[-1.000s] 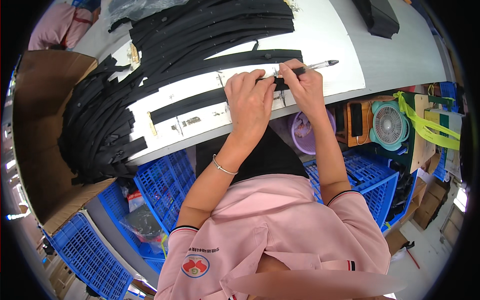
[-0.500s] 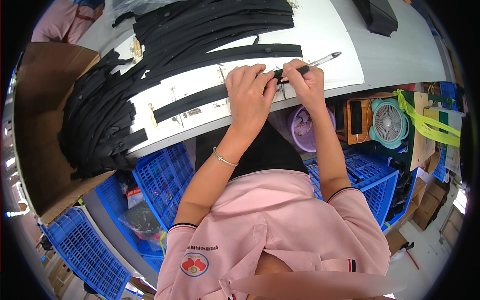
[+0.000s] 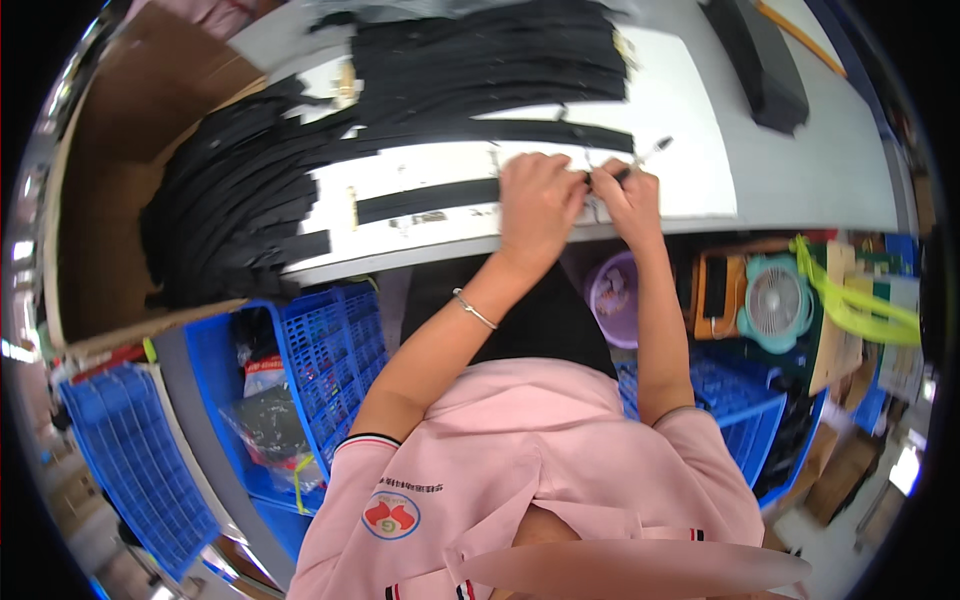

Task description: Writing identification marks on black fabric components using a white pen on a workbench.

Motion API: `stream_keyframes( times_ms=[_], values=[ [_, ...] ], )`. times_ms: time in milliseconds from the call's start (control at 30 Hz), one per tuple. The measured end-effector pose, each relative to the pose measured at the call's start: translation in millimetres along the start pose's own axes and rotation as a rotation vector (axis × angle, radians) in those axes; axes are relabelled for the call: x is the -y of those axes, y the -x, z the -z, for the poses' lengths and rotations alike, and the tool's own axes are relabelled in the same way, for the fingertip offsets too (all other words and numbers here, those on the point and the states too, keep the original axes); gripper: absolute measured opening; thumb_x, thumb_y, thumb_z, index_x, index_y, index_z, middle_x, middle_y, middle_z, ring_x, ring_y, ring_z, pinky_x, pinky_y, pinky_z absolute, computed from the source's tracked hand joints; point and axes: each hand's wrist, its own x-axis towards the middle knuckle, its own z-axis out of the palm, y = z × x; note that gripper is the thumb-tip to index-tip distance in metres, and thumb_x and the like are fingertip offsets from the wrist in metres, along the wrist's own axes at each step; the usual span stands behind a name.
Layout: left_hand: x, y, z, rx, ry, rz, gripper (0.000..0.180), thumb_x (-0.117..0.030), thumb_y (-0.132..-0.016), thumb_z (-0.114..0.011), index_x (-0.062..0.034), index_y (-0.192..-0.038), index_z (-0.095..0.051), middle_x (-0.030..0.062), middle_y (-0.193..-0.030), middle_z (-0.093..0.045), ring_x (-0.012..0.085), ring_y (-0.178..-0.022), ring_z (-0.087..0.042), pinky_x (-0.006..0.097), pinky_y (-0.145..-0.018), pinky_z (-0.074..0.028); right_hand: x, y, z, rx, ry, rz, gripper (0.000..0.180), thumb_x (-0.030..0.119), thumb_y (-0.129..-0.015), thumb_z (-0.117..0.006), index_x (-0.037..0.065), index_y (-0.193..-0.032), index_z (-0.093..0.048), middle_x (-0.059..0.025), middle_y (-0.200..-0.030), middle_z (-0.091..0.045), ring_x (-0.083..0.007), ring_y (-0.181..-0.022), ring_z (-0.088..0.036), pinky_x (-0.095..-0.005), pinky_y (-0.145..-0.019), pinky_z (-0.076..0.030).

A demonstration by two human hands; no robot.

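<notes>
A black fabric strip (image 3: 430, 201) lies lengthwise on a white board (image 3: 690, 175). My left hand (image 3: 538, 205) rests over the strip's right part, fingers bent and close together, pressing it down. Just to the right, my right hand (image 3: 630, 205) grips a pen (image 3: 650, 155) with a clear barrel, its back end pointing up and to the right. The pen's tip is hidden by the fingers, close to the left thumb. Farther back on the board, many black strips (image 3: 490, 60) lie side by side, with one strip (image 3: 520, 131) nearer than the rest.
Loose black strips (image 3: 235, 215) heap at the left, beside a cardboard box (image 3: 110, 200). A black folded piece (image 3: 760, 70) lies at the far right of the table. Below the edge are a purple basket (image 3: 613, 325), a small fan (image 3: 775, 303) and blue crates (image 3: 335, 360).
The whole view has shifted, so the table appears lower and slightly turned. Both hands stay at the strip's right part, and the pen remains in my right hand.
</notes>
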Motion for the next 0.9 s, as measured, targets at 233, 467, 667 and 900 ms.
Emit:
stream_keyframes(
  times_ms=[233,467,667,900],
  values=[
    [1,-3,-9,0.257,-0.099,0.15,0.065,-0.021,-0.091,-0.075,-0.0057,-0.148,-0.049,0.0224,-0.163,-0.03,0.0406,-0.156,-0.019,0.076,-0.115,-0.008,0,18,6,-0.221,-0.377,-0.199,0.024,0.015,-0.101,-0.065,-0.002,-0.084,-0.069,-0.005,-0.078,-0.069,-0.0089,-0.067,-0.06,-0.0238,-0.062,-0.046],
    [51,-76,-29,0.166,-0.215,0.126,0.062,-0.023,-0.091,-0.076,-0.0025,-0.143,-0.05,0.0208,-0.165,-0.028,0.0388,-0.157,-0.018,0.072,-0.119,-0.007,0,14,0,-0.329,-0.468,-0.204,0.024,0.019,-0.102,-0.065,0.001,-0.088,-0.071,-0.0014,-0.076,-0.066,-0.0022,-0.06,-0.049,-0.0192,-0.05,-0.033],
    [59,-60,1,0.158,0.025,0.102,0.057,-0.023,-0.091,-0.075,-0.0039,-0.14,-0.055,0.0214,-0.161,-0.038,0.04,-0.154,-0.026,0.06,-0.124,-0.016,-2,7,1,-0.317,-0.415,-0.232,0.023,0.018,-0.103,-0.064,0.001,-0.09,-0.072,-0.0022,-0.075,-0.066,-0.0025,-0.058,-0.048,-0.0193,-0.05,-0.034],
    [119,-17,123,0.015,-0.339,0.038,0.061,0.014,-0.072,-0.048,-0.0044,-0.128,-0.064,0.0162,-0.141,-0.057,0.0402,-0.145,-0.04,0.061,-0.121,-0.02,22,-1,-4,-0.179,-0.319,-0.161,0.029,0.008,-0.101,-0.064,0.008,-0.129,-0.069,-0.0056,-0.115,-0.075,-0.0137,-0.096,-0.071,-0.0264,-0.071,-0.053]
  ],
)
